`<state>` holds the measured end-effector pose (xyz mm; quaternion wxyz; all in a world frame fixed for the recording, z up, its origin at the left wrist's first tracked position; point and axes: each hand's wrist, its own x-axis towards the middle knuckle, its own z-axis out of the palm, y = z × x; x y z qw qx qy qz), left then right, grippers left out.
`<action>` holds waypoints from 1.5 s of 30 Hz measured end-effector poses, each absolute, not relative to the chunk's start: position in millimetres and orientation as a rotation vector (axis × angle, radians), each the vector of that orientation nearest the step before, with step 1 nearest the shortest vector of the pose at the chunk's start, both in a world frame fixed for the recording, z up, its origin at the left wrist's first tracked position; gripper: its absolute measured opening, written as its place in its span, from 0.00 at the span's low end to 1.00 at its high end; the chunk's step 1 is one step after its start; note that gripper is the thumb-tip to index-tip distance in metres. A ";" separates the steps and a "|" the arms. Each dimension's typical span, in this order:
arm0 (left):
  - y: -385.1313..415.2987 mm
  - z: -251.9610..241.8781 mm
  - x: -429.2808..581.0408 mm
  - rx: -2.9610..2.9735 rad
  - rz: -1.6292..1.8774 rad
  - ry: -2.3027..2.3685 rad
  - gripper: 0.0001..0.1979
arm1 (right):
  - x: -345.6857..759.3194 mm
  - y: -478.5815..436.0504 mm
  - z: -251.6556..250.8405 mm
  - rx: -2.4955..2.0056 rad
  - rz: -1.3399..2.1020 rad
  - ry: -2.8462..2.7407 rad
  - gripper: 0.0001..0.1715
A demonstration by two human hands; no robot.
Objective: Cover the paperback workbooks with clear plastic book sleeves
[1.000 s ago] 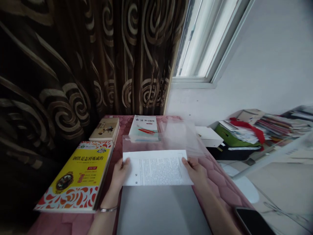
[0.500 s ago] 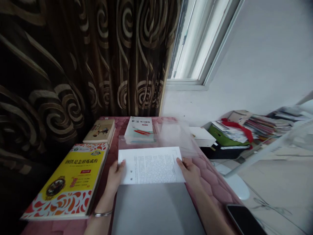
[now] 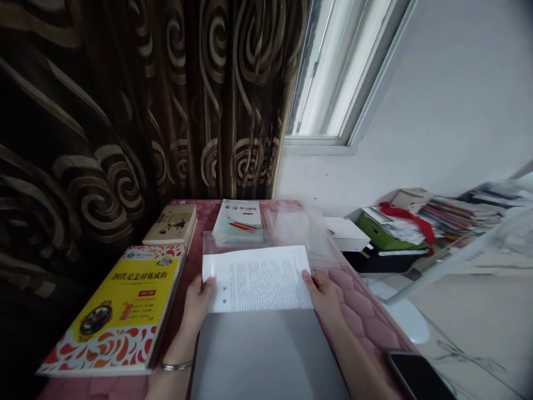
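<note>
An open book lies before me, its printed page (image 3: 258,280) turned sideways to my view. Nearer to me is its plain grey inner cover or endpaper (image 3: 266,355). A clear plastic sheet (image 3: 233,240) shows past the page's far edge; how it fits around the book I cannot make out. My left hand (image 3: 200,297), with a bracelet at the wrist, grips the book's left edge, thumb on the page. My right hand (image 3: 318,289) pinches the right edge the same way. The fingers underneath are hidden on both sides.
Left on the pink quilted surface (image 3: 366,311) lie a yellow book (image 3: 125,294) and tan books (image 3: 172,222). Beyond mine are a white book (image 3: 239,216) and clear plastic sheets (image 3: 295,225). A phone (image 3: 420,375) sits front right, a white box (image 3: 345,233) farther back.
The page's far edge has risen slightly at the right and now slants a little. Both hands keep their hold on the book's edges, almost unmoved.
</note>
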<state>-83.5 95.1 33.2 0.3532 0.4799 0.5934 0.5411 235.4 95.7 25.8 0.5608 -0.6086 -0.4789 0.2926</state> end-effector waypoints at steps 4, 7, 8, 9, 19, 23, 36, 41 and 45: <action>91.7 38.3 -82.8 1.150 1.419 1.512 0.24 | 230.6 96.4 25.6 -1.433 0.593 -1.126 0.31; 92.0 36.8 -83.7 1.145 1.419 1.517 0.24 | 230.6 94.4 24.2 -1.398 0.635 -1.088 0.29; 92.7 35.2 -84.0 1.167 1.416 1.523 0.24 | 231.3 93.4 24.0 -1.375 0.679 -1.074 0.28; 93.4 33.5 -84.2 1.188 1.415 1.531 0.24 | 232.1 92.3 23.9 -1.348 0.726 -1.058 0.26; 93.2 33.3 -80.9 1.127 1.455 1.514 0.25 | 228.0 92.4 26.1 -1.428 0.645 -1.086 0.24; 93.3 31.1 -80.5 1.206 1.453 1.617 0.26 | 224.7 88.6 32.0 -1.436 0.625 -1.081 0.25; 92.1 33.1 -80.3 1.170 1.446 1.517 0.24 | 228.2 91.8 23.3 -1.408 0.653 -1.113 0.24; 93.8 27.4 -79.5 1.189 1.436 1.619 0.25 | 229.3 86.5 29.1 -1.335 0.759 -1.064 0.20; 95.1 23.7 -79.8 1.144 1.458 1.529 0.27 | 232.0 88.3 24.9 -1.278 0.857 -1.039 0.19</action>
